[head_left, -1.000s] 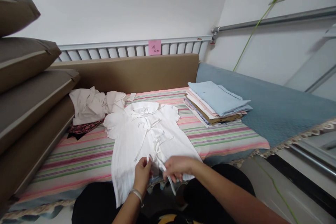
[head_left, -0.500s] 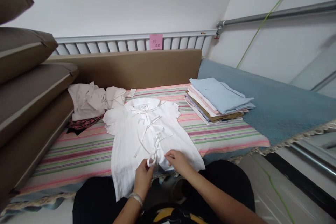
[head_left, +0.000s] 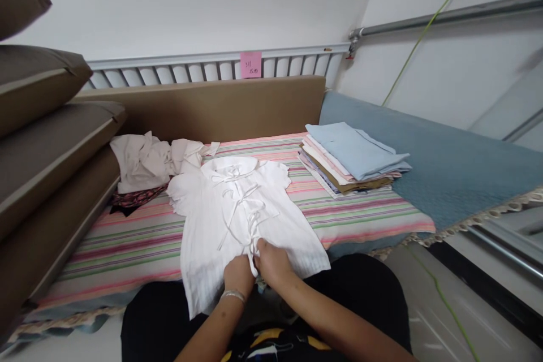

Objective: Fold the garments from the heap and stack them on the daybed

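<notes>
A white short-sleeved blouse point(head_left: 207, 226) lies spread on the striped cloth, its collar toward the wall and its hem hanging over the front edge. Several thin white ties run down its open front, some in bows. At the lowest tie point(head_left: 251, 263), my left hand point(head_left: 240, 277) and my right hand point(head_left: 271, 263) meet with curled fingers. The left hand is closed beside the tie's hanging loop. Close against it, the right hand pinches at the tie's upper part. The fingertips are partly hidden.
A folded clothes stack point(head_left: 354, 153), light blue on top, lies right on the striped cloth point(head_left: 127, 243). Crumpled beige garments point(head_left: 144, 161) cover a dark patterned one point(head_left: 138, 199) at left. Brown cushions point(head_left: 55, 164) pile up at the left edge. A green cord point(head_left: 424, 34) hangs right.
Both hands have come together at the lowest tie. My right hand moved left from the blouse's edge onto it, and my left hand shifted slightly right.
</notes>
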Demonstrator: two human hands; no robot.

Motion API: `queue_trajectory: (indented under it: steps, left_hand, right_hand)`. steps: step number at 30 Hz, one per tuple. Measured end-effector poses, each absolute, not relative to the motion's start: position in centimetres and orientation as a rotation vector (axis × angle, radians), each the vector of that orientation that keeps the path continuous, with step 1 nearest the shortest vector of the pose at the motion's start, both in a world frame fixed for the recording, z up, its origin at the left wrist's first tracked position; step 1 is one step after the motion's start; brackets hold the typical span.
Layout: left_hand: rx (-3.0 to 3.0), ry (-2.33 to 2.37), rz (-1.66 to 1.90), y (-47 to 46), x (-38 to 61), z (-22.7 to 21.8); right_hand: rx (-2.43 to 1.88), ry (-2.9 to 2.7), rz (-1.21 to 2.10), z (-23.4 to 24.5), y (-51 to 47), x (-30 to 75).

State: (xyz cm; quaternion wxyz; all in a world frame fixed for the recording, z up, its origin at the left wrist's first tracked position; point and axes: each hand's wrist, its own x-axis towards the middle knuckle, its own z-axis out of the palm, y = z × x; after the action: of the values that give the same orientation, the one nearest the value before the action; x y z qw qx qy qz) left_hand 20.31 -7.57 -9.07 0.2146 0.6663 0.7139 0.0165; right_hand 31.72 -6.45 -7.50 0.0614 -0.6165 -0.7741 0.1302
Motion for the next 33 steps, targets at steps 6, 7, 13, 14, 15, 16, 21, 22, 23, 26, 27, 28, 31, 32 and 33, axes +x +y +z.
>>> queue_trajectory:
  steps: [6,7,13,14,15,16,21,22,23,26,27,28,31,32,33]
  left_hand:
    - [1.853,1.965,0.068,-8.2,19.7,-8.7]
    - [1.854,1.967,0.079,-8.4,19.4,-8.4]
    - [1.849,1.979,0.254,-9.4,18.0,-5.3]
    - [1.852,1.965,0.320,-9.5,17.9,-4.9]
    - [1.851,1.944,0.388,-9.5,17.9,-4.5]
    - [1.847,1.916,0.446,-9.5,17.9,-4.1]
    - [1.773,1.786,0.559,-9.2,18.8,-3.9]
    - [1.760,1.770,0.560,-9.2,19.0,-4.0]
    - [1.747,1.753,0.563,-9.2,19.2,-4.1]
    - [1.711,1.687,0.612,-9.4,19.7,-4.3]
    - [1.698,1.667,0.640,-9.5,19.9,-4.4]
    - [1.685,1.653,0.665,-9.6,20.0,-4.5]
    - [1.660,1.626,0.692,-9.9,20.1,-5.2]
    - [1.658,1.620,0.676,-9.9,20.0,-5.5]
    - [1.655,1.618,0.651,-9.9,20.0,-5.8]
  right_hand:
    - [-1.944,-2.167,0.527,-7.1,-6.4,31.8]
    - [-1.951,-2.136,0.554,-7.0,-6.3,31.8]
    - [-1.915,-1.992,0.757,-6.5,-5.2,32.3]
    - [-1.899,-1.969,0.808,-6.5,-5.1,32.3]
    - [-1.884,-1.945,0.864,-6.5,-4.9,32.2]
    - [-1.871,-1.920,0.924,-6.5,-4.7,32.1]
    - [-1.794,-1.789,1.205,-6.9,-4.7,31.6]
    - [-1.771,-1.768,1.239,-7.0,-4.8,31.6]
    - [-1.745,-1.747,1.269,-7.1,-4.9,31.6]
    - [-1.662,-1.669,1.374,-7.4,-5.2,31.9]
    - [-1.635,-1.637,1.414,-7.5,-5.2,32.0]
    - [-1.611,-1.604,1.453,-7.6,-5.2,32.0]
    - [-1.554,-1.527,1.560,-7.9,-5.2,32.2]
    - [-1.544,-1.503,1.595,-8.0,-5.2,32.3]
    - [-1.538,-1.477,1.632,-8.1,-5.2,32.3]
